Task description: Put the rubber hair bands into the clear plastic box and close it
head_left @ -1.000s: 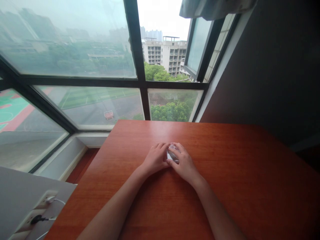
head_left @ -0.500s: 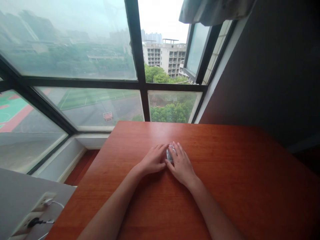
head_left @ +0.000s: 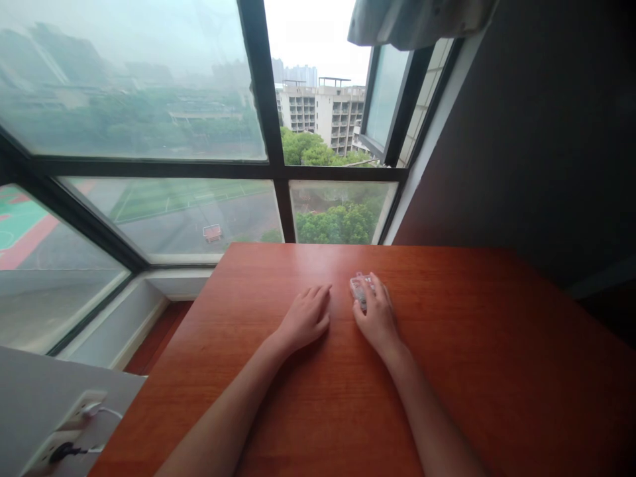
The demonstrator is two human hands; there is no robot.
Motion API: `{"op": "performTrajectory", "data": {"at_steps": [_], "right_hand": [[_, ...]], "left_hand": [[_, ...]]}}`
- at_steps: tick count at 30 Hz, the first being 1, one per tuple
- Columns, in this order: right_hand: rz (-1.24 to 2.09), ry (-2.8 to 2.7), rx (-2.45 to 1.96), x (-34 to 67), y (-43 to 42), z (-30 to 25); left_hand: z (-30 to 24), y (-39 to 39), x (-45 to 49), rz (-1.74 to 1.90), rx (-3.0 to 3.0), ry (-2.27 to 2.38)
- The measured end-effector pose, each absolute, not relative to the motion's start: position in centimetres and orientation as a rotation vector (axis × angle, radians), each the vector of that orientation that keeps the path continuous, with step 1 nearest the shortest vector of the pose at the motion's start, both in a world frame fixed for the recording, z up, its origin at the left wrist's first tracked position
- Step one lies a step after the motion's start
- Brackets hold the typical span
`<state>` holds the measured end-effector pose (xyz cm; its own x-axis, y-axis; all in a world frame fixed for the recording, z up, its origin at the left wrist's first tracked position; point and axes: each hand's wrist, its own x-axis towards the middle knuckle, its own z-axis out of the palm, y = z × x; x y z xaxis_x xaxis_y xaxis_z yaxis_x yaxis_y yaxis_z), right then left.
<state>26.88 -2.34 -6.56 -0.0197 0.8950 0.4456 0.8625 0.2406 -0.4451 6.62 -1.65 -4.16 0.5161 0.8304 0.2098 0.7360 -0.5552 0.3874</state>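
A small clear plastic case [head_left: 356, 287] with whitish, mixed contents lies on the reddish-brown wooden table [head_left: 278, 411]. My right hand [head_left: 379, 319] is over its right side, fingers on top and thumb at the near edge; its contents are too small to name. Some distance to the left, my left hand [head_left: 304, 319] rests on the tabletop with nothing in it. Its fingers are loosely bent and a little apart from the thumb.
The table's far edge meets a large dark-framed window [head_left: 199, 167], with one pane open at the right. A grey wall [head_left: 497, 152] rises on the right. Wall sockets [head_left: 62, 450] with plugged-in cables are at lower left, beside the table's left edge.
My right hand has moved right and slightly away from me together with the clear case. The left hand has let go of it and stays nearly in place, so a gap now separates the hands.
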Motion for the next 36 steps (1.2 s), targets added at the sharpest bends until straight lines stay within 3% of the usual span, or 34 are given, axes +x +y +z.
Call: {"op": "performTrajectory", "data": {"at_steps": [6, 13, 19, 23, 28, 36], "right_hand": [[-0.048, -1.608, -1.810, 30.9, -0.9, -7.9], [-0.076, -1.769, -2.047, 31.6, -0.9, -8.1], [-0.106, -1.735, -2.073, 31.3, -1.2, -7.6], [-0.205, -1.679, -1.850, 30.3, -1.3, -6.3], [0.184, -1.826, -1.408, 26.5, -2.7, -5.3], [0.310, -2.084, -1.467, 23.4, -4.0, -6.1]], "left_hand": [[-4.2, -1.7, 6.6, 0.530, 2.534, 1.330], [-4.2, -1.7, 6.7, 0.532, 2.541, 1.338], [-4.1, -1.8, 6.8, 0.507, 2.552, 1.346], [-3.7, -1.9, 6.9, 0.513, 2.567, 1.340], [-3.4, -2.1, 7.0, 0.540, 2.578, 1.306], [-3.2, -2.2, 7.1, 0.591, 2.553, 1.298]]}}
